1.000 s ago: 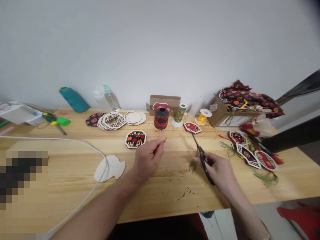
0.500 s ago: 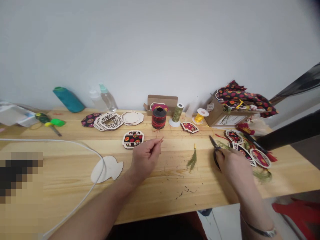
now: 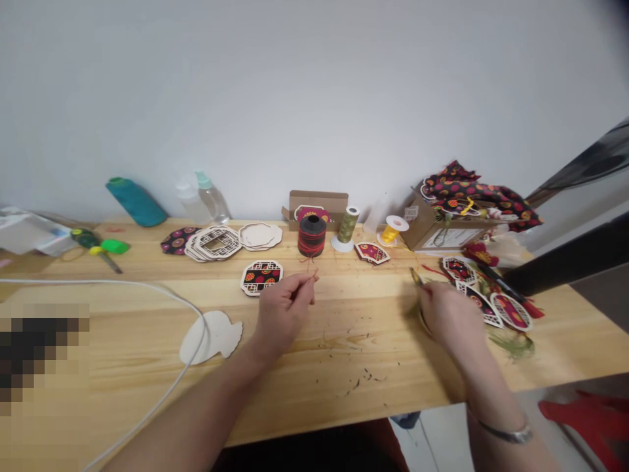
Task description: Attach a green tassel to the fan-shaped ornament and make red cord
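Note:
My left hand [image 3: 287, 305] is closed in a pinch over the middle of the table. Thin reddish cord ends [image 3: 316, 273] stick out at its fingertips. My right hand [image 3: 449, 314] is closed at the right of the table. A yellowish-topped green tassel [image 3: 417, 278] seems to show at its fingers, mostly hidden by the hand and blurred. A narrow dark tip, perhaps of scissors, juts out beside it. Behind my left hand lies a lattice-framed patterned piece [image 3: 262, 278]. A red-and-black cord spool [image 3: 311, 237] stands beyond, with a cord trailing toward my left hand.
At the back are an olive thread spool [image 3: 348, 226], a yellow thread spool [image 3: 392, 229] and a cardboard box [image 3: 432, 226] with patterned cloth. Finished pieces [image 3: 511, 311] lie at right. A white cable [image 3: 162, 287] crosses a pale cutout [image 3: 216, 337] at left. Dark scraps [image 3: 363, 379] dot the front.
The green tassel has left the table between my hands and now seems to be at my right fingers. The dark scissors there are largely hidden. My left hand keeps its pinch, almost in place.

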Tool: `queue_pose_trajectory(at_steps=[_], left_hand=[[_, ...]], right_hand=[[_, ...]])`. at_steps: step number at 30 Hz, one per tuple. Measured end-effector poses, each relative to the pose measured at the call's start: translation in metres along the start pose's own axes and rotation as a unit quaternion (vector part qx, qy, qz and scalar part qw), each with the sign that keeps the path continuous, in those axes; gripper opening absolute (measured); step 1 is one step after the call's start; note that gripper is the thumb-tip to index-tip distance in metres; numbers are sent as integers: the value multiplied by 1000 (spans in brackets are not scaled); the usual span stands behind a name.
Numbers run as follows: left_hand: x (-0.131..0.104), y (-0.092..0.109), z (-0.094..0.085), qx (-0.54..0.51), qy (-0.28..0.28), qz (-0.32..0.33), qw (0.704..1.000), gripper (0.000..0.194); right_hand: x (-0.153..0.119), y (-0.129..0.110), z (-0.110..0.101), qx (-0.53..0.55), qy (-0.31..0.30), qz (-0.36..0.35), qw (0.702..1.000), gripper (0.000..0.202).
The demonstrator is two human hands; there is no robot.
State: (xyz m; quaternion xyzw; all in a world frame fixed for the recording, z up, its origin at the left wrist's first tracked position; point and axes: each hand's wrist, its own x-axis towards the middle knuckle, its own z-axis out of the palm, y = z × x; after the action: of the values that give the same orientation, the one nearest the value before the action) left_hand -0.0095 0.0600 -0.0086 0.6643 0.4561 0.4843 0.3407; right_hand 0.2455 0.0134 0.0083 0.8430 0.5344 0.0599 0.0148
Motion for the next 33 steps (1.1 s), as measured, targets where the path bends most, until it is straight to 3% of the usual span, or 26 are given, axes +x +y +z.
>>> queue_pose_trajectory(at_steps=[2,4,6,8,9,11,15,17,20,23,27,31,33], left_hand=[[1,0,0,-30,2,-27,999,22],[3,-1,0,-53,-1,-51,997,21],[3,-3,-1,-73,-13,-76,994,20],[4,-4,-1,-96,-26,-98,990,19],[4,-5,-1,-107,-31,-108,988,19],[5,-5,-2,-127,-38,-124,983,19],[5,-6,-3,-151,-55,-136,978,21],[5,-6,-3,-152,-65,-135,977,24],[5,-3,-2,-135,-78,-141,978,26],[4,0,-1,-102,-100,-145,979,26],[3,1,0,-93,-131,-146,976,25],[3,-6,1,-197,-117,-180,957,21],[4,-9,1,-294,-87,-195,932,20]], right_hand=[[11,20,-5,-26,7,45,999,34],[21,31,-9,-33,7,44,998,32],[28,26,-13,19,32,2,999,32],[30,5,-18,155,37,-70,985,31],[29,-10,-22,253,13,-112,961,28],[27,-45,-28,428,-87,-173,883,24],[21,-102,-28,625,-282,-161,710,28],[19,-117,-22,678,-318,-139,647,28],[16,-123,-11,726,-308,-135,600,22],[15,-121,-3,733,-283,-154,599,13],[15,-118,0,712,-240,-169,638,12],[19,-114,-4,694,-167,-179,677,16],[20,-112,-6,698,-145,-186,676,19]])
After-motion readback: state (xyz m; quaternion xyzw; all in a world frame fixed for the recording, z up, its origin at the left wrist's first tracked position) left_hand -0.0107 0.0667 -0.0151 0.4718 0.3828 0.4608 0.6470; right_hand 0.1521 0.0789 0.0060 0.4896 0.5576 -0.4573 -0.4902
